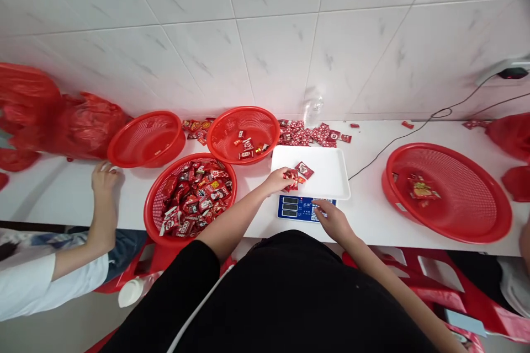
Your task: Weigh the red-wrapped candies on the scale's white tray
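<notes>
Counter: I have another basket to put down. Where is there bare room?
The widest bare patch of counter lies between the scale and the big right basket, cable crossing its back. A smaller one sits between a co-worker's hand and the full basket. Crowded: left of the scale, where two more baskets press in, and loose candies by the wall.

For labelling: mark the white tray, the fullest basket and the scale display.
white tray (331, 179): head view, bare right part
fullest basket (148, 210): head view, left rim
scale display (290, 208): head view, blue panel's left
</notes>
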`<state>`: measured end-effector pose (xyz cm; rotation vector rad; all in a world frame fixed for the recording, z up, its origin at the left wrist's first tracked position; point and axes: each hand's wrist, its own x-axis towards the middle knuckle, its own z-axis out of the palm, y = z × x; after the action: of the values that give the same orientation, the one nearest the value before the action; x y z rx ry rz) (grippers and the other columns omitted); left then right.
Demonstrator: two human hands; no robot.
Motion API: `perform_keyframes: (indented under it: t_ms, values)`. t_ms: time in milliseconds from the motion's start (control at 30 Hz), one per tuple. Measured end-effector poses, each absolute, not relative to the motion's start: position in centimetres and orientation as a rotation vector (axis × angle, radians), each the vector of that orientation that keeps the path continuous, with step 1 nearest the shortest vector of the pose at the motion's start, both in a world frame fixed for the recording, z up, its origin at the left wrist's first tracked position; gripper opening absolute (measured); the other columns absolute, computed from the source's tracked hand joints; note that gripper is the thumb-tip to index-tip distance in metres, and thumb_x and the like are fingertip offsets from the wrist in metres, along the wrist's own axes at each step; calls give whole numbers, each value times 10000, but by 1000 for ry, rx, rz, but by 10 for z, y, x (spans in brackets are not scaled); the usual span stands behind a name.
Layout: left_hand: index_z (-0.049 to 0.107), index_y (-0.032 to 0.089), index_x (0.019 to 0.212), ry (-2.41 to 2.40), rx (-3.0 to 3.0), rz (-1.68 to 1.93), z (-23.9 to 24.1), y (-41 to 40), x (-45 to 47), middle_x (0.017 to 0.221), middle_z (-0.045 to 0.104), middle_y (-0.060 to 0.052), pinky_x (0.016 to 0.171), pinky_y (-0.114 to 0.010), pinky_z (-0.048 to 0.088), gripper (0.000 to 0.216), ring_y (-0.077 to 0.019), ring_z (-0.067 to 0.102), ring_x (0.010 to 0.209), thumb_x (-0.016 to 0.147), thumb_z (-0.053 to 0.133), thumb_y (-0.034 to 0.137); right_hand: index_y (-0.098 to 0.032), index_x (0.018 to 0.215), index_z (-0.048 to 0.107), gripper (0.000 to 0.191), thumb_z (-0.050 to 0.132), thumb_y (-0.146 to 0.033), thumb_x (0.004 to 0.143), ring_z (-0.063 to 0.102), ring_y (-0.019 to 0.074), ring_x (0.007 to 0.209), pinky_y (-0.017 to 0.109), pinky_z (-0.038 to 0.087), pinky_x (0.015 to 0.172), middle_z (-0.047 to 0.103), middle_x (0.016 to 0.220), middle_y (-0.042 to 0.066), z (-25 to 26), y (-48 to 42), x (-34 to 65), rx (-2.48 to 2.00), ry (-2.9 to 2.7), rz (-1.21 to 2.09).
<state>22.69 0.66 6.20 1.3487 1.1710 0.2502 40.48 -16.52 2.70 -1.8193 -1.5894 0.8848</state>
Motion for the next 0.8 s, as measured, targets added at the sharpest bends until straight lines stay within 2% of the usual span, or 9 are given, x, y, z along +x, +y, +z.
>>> perform_keyframes:
  t_ms: [267, 467, 633, 800]
  values:
    - [594, 182, 1217, 1330, 1617, 305, 52, 29, 237, 1165, 626, -87, 688, -237, 547, 509, -147, 649, 833, 727, 621, 48, -279, 1173, 660, 331, 449, -332, 923, 709, 222, 948, 362, 583, 797, 703, 1202, 66, 28, -181, 418, -1859, -1521, 861]
    - [544, 211, 1288, 1341, 1678, 351, 53, 39, 244, 1169, 594, -81, 752, -254, 530, 598, -160, 625, 906, 716, 581, 40, -252, 1176, 659, 329, 454, -300, 924, 705, 223, 951, 370, 572, 839, 704, 1194, 82, 34, -182, 418, -1885, -1533, 857]
    - [538, 210, 1264, 1427, 1742, 460, 65, 32, 239, 1170, 616, -93, 861, -306, 503, 630, -207, 607, 1028, 670, 616, 16, -233, 1192, 650, 338, 453, -302, 926, 701, 224, 965, 375, 569, 857, 702, 1200, 91, 31, -180, 418, -1908, -1551, 850]
    - [525, 216, 1242, 1380, 1576, 295, 66, 16, 229, 1008, 672, -44, 757, -285, 533, 615, -183, 653, 861, 668, 666, 46, -263, 1194, 645, 332, 453, -312, 927, 702, 216, 959, 396, 574, 866, 699, 1205, 70, 21, -181, 416, -1892, -1565, 838]
